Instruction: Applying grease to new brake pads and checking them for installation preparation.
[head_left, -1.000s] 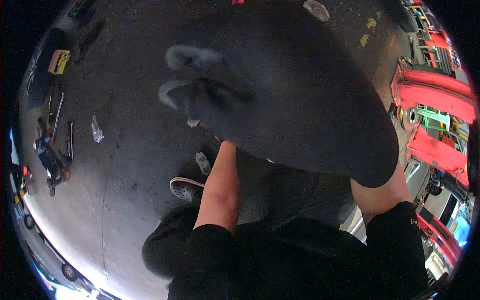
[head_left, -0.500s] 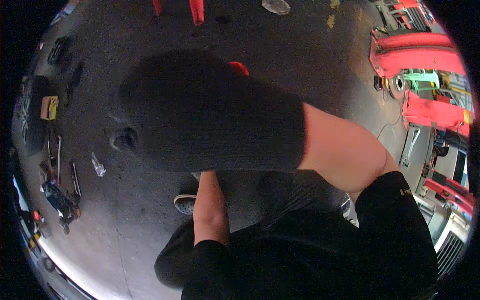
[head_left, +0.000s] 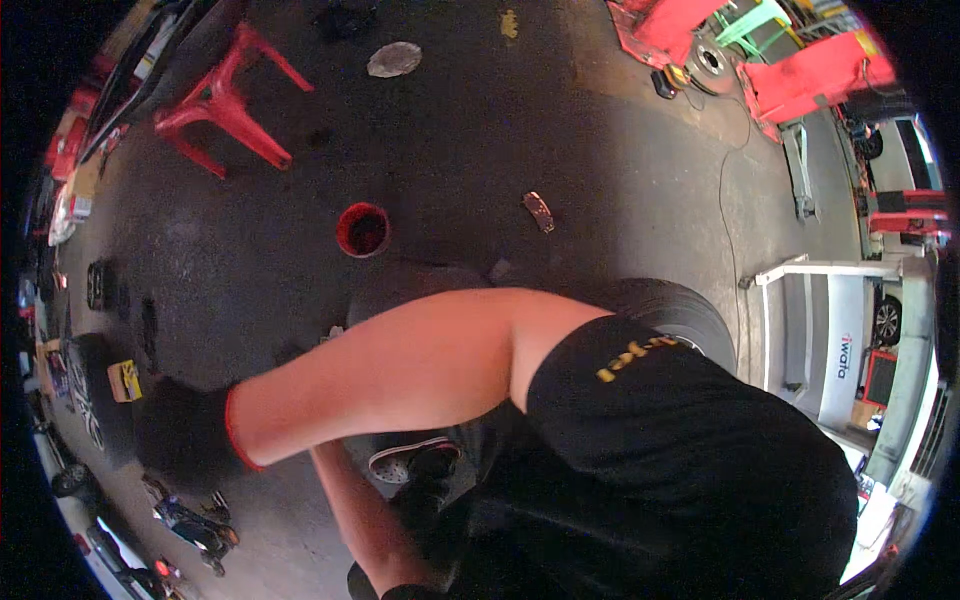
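Note:
My right hand (head_left: 185, 430), in a black knitted glove with a red cuff edge, is stretched far to the left. Motion blurs its fingers, so whether they hold anything cannot be made out. Near it are a small yellow box (head_left: 126, 381) and, closer to me, a cluster of dark tools (head_left: 195, 522) on the floor. My left forearm (head_left: 350, 505) runs up beneath the right one, which covers my left hand. Beyond my arms stands a red-rimmed bucket (head_left: 363, 230) with a dark inside. A curved, worn brake pad (head_left: 538, 212) lies to its right.
A red plastic stool (head_left: 225, 105) stands far left, with a flat pale piece (head_left: 395, 59) nearby. Close on my right is a tire (head_left: 680, 310). Farther right are a brake disc (head_left: 710, 62), a green stool (head_left: 755, 22), red lift parts (head_left: 815, 75) and a cable (head_left: 724, 190).
My right arm has swung away from in front of the view, down and to the left. The view has shifted, uncovering the bucket, brake pad and tire; the stool now shows more fully.

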